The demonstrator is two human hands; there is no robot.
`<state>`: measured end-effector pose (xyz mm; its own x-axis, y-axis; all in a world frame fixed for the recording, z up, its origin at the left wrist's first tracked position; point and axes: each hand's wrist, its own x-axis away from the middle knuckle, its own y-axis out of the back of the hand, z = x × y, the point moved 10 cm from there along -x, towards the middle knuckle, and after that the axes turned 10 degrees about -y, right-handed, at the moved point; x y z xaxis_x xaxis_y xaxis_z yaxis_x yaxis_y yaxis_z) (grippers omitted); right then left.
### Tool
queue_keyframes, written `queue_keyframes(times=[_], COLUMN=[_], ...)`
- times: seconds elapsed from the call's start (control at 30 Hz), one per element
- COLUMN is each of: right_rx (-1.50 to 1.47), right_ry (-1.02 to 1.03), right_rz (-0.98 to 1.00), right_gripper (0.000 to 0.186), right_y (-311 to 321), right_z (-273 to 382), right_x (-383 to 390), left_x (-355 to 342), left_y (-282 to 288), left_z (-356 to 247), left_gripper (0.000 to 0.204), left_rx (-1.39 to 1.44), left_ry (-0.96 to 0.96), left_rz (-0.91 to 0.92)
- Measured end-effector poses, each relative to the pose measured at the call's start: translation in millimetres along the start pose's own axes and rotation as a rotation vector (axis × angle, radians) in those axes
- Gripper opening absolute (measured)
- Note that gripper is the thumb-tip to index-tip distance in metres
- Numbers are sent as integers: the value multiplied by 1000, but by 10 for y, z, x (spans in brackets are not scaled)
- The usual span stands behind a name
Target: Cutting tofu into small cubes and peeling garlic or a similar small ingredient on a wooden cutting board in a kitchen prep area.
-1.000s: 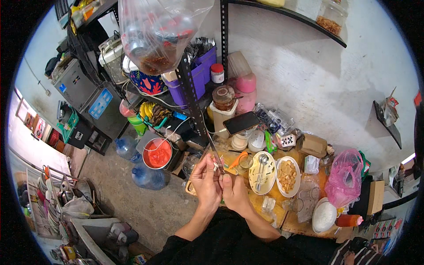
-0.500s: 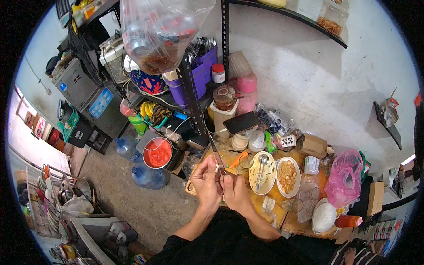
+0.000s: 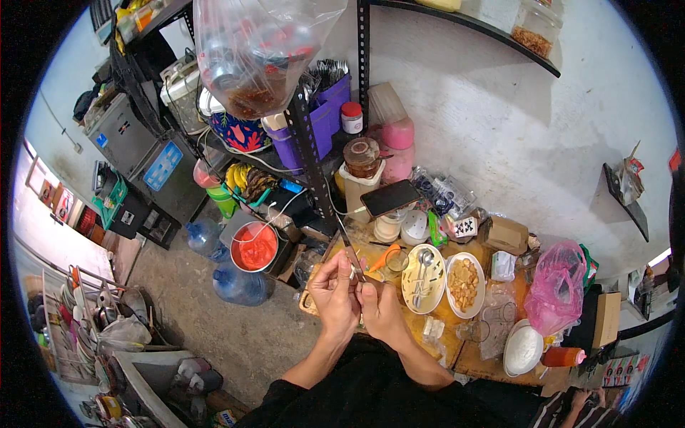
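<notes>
Close together above the near left edge of the table, both my hands are closed, fingers bent and thumbs up. My right hand (image 3: 380, 308) grips a slim knife (image 3: 349, 246), its dark narrow blade pointing up and away from me. Between the fingertips of my left hand (image 3: 335, 293) is a small pale piece (image 3: 351, 272), held against the knife; its kind is too small to make out. Just right of the hands, on the table, are an oval cream dish (image 3: 407, 296) with spoons and a white dish of browned, cut food chunks (image 3: 465, 284).
A phone (image 3: 391, 198) on a cable rests on containers behind the hands. A black metal shelf post (image 3: 312, 157) stands close ahead, a filled clear bag (image 3: 260, 57) hanging beside it. A pink bag (image 3: 555, 292) and a white bowl (image 3: 523, 349) are at right. Another person's hands (image 3: 581, 399) show lower right.
My left thumb has risen slightly along the knife; both hands otherwise keep their place. At the lower right, the other person's hands and arms have shifted.
</notes>
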<state>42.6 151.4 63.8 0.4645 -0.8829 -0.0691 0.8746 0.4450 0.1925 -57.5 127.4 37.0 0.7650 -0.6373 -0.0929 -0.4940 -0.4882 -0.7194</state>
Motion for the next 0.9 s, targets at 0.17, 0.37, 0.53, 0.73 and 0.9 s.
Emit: queue_keyframes(times=[0.17, 0.37, 0.53, 0.73, 0.9], right_rx=[13, -4, 42, 18, 10], right_ry=[-25, 11, -68, -16, -41], right_rz=[22, -23, 15, -13, 4], right_gripper=[40, 39, 36, 32, 33], right_y=[3, 22, 18, 63, 53], right_z=[8, 26, -42, 52, 27], right_x=[1, 2, 4, 6, 20], left_x=[-1, 11, 34, 38, 55], left_y=[-11, 0, -24, 5, -23], left_z=[-11, -2, 2, 37, 6], left_gripper=[15, 13, 13, 14, 15], left_rx=[7, 14, -25, -33, -41], left_ry=[-16, -24, -24, -23, 6], left_rz=[16, 21, 55, 48, 33])
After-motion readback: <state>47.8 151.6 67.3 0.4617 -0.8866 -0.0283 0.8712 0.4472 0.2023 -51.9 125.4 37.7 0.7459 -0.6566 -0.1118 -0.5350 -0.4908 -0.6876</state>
